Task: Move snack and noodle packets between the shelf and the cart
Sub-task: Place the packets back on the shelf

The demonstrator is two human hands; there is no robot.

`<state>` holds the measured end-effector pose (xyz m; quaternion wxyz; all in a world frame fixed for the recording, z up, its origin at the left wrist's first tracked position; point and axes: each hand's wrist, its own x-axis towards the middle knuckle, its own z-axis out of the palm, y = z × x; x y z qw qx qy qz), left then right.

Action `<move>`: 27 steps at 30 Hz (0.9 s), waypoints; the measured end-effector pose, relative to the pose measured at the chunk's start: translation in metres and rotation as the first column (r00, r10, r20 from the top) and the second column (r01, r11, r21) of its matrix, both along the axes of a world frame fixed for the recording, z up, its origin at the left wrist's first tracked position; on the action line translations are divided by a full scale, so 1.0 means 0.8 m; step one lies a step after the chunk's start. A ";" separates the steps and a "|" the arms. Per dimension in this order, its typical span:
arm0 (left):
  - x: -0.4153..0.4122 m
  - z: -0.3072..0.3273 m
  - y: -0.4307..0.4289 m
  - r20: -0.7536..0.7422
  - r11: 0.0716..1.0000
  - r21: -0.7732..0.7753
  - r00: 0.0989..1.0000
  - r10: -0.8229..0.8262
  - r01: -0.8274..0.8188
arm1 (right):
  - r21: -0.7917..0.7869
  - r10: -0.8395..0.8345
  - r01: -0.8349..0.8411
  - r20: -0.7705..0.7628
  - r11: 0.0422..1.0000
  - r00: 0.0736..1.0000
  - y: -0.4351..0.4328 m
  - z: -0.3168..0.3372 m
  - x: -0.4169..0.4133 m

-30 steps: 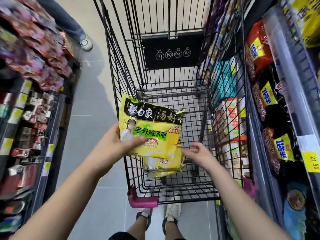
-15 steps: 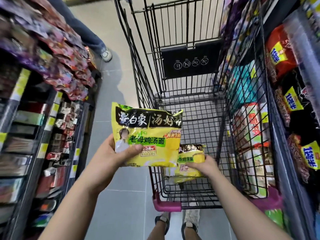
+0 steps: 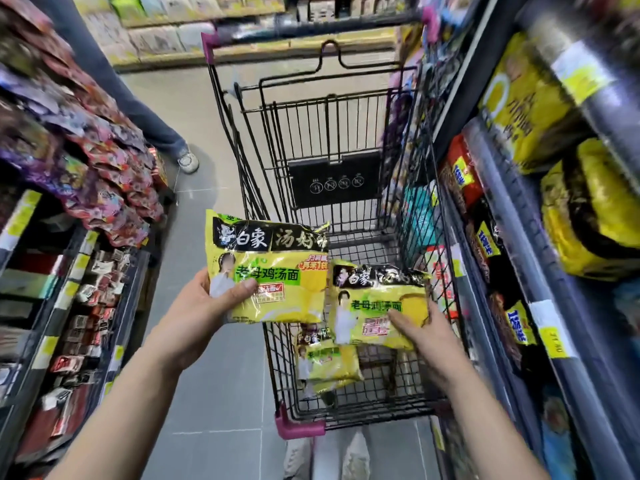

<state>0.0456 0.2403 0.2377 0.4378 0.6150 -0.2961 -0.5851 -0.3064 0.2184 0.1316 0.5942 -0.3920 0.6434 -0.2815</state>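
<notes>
My left hand (image 3: 204,306) grips a yellow noodle packet (image 3: 273,271) by its lower left corner, held just left of the black wire cart (image 3: 346,133). A second yellow noodle packet (image 3: 374,303) is lifted above the cart's basket, with my right hand (image 3: 419,327) closed on its lower right part. A third yellow packet (image 3: 329,362) lies on the cart's wire floor below them. More yellow noodle packets (image 3: 519,109) sit on the shelf at the right.
Shelves line both sides of a narrow aisle: hanging snack packets (image 3: 86,161) on the left, red and black noodle packs (image 3: 464,174) on the right. Another person's leg and shoe (image 3: 188,159) stand on the grey floor left of the cart. My feet show under the cart.
My right hand has lifted a second yellow packet up out of the cart basket to beside the first. The left hand keeps its packet; the view has tilted upward.
</notes>
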 end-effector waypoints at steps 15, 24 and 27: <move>-0.110 0.174 -0.070 -0.047 0.774 -0.404 0.834 -0.550 0.487 | -0.442 -0.570 0.638 0.295 0.630 0.767 0.191 0.336 -0.057; -0.235 0.239 0.013 0.022 0.426 -0.533 0.516 -0.856 0.731 | -0.550 -0.825 0.800 0.317 0.241 0.467 0.428 0.395 -0.021; -0.280 0.239 0.061 -0.007 0.327 -0.542 0.385 -0.923 0.774 | -0.563 -0.888 0.822 0.333 0.082 0.317 0.519 0.399 -0.001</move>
